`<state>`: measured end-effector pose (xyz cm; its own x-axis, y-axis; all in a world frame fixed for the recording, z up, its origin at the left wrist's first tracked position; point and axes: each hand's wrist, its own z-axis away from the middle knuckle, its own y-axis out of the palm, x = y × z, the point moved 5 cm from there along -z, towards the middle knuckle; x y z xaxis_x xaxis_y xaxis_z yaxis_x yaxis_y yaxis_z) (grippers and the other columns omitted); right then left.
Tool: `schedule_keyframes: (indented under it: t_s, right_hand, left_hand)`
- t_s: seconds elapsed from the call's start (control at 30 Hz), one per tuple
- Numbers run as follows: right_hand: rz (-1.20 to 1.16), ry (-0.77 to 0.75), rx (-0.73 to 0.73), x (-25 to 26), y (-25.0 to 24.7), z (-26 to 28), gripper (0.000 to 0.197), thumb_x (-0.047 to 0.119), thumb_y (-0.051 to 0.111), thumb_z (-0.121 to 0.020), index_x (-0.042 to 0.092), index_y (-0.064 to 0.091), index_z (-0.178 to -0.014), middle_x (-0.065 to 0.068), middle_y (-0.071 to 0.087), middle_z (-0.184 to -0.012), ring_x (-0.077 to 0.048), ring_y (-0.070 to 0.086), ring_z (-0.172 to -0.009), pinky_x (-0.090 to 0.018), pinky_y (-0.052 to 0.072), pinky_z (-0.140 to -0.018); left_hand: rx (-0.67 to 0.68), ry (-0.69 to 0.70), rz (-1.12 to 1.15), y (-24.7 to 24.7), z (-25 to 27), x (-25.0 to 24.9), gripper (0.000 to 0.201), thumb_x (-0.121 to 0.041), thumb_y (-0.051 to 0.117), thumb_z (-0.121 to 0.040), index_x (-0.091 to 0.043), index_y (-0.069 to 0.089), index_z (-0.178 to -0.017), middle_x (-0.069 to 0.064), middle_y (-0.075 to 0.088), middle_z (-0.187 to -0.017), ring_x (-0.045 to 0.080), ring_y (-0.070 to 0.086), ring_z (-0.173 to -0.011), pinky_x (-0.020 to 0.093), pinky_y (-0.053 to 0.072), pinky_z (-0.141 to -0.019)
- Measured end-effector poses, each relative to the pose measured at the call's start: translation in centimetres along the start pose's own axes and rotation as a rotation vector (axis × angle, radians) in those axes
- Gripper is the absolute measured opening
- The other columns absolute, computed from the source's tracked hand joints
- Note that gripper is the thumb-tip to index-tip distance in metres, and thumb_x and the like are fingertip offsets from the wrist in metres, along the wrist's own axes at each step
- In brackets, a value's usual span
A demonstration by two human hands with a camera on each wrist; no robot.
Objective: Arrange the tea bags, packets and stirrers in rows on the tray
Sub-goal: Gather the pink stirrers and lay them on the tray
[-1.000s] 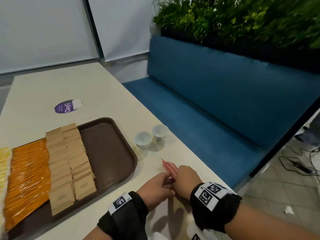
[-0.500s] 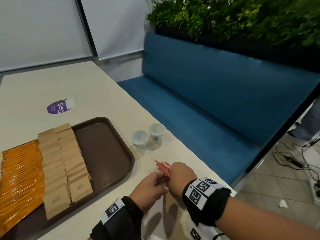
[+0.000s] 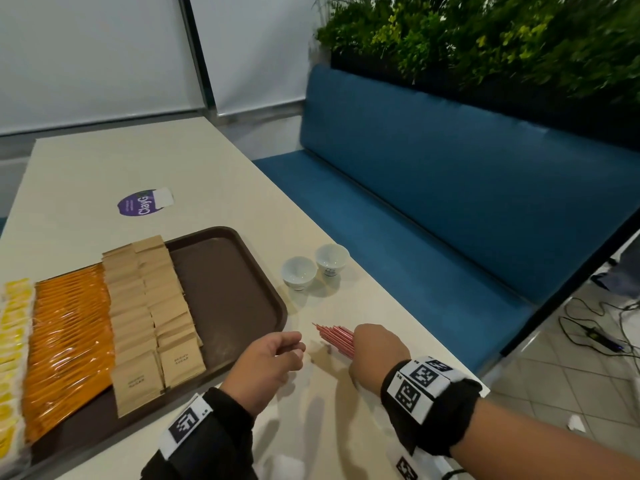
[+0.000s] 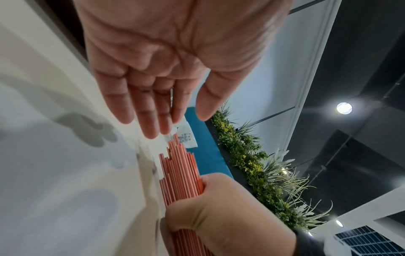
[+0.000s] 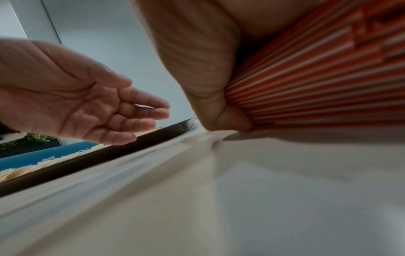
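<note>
Tray [image 3: 228, 299] right strip bare, likely passable; two cups [image 3: 313, 268] stand just beside its rim.

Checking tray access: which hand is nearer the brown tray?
Left. The left hand hovers beside the tray; the right hand grips the stirrers farther away.

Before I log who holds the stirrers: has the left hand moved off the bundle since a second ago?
Yes. The left hand has drawn back toward the tray, empty, opening a gap; the right hand alone grips the stirrers.
</note>
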<state>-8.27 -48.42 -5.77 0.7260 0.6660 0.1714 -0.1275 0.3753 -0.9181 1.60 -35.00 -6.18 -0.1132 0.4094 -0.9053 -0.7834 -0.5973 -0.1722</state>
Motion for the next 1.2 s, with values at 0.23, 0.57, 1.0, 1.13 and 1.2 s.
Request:
schedule_keyframes:
  t_s: [0.23,0.57,1.0,1.13,1.2]
  right_hand:
    - [-0.008,-0.03,0.005,0.5,0.3,-0.3,0.021,0.012,0.055,-0.088,0.009,0.058,-0.109,-0.007,0.063,-0.113,-0.023,0.062,-0.102,-0.024,0.044,-0.074]
    - [-0.088,-0.024,0.031,0.8,-0.7,-0.2,0.009,0.021,0.061,-0.083,0.016,0.055,-0.088,0.001,0.055,-0.08,-0.017,0.056,-0.076,-0.02,0.04,-0.058]
    - [-1.387,-0.538,0.119,13.0,-3.6,3.5,0.014,-0.003,0.065,-0.081,0.009,0.06,-0.081,-0.003,0.062,-0.07,-0.015,0.062,-0.069,-0.024,0.055,-0.069]
    - [-1.304,-0.617,0.131,15.3,-1.1,4.1,0.019,-0.004,0.072,-0.076,0.009,0.059,-0.082,0.001,0.062,-0.07,-0.012,0.061,-0.071,-0.025,0.053,-0.074]
    - [-1.289,-0.648,0.165,16.2,-0.1,4.6,0.019,-0.003,0.071,-0.078,0.01,0.058,-0.079,0.007,0.06,-0.064,-0.007,0.059,-0.066,-0.021,0.052,-0.068]
  left_hand:
    - [-0.01,-0.013,0.01,-0.3,0.9,0.3,0.028,-0.008,0.054,-0.091,-0.016,0.056,-0.117,-0.003,0.065,-0.104,0.012,0.06,-0.086,0.019,0.046,-0.069]
    - [-0.036,-0.017,0.05,-1.7,2.3,0.7,0.022,-0.011,0.053,-0.092,-0.02,0.056,-0.112,-0.003,0.065,-0.106,0.015,0.061,-0.092,0.021,0.046,-0.072]
    - [0.015,-0.135,0.828,-4.2,3.6,0.9,0.056,-0.048,0.026,-0.098,-0.01,0.063,-0.114,0.02,0.066,-0.112,0.032,0.062,-0.092,0.04,0.054,-0.073]
    - [-0.076,-0.107,0.805,-6.1,4.7,1.4,0.052,-0.049,0.026,-0.099,-0.02,0.068,-0.111,0.012,0.071,-0.107,0.029,0.065,-0.1,0.042,0.053,-0.076]
    - [-0.084,-0.12,0.811,-6.7,5.3,1.8,0.064,-0.056,0.023,-0.095,-0.014,0.069,-0.109,0.016,0.07,-0.106,0.03,0.063,-0.102,0.041,0.05,-0.077]
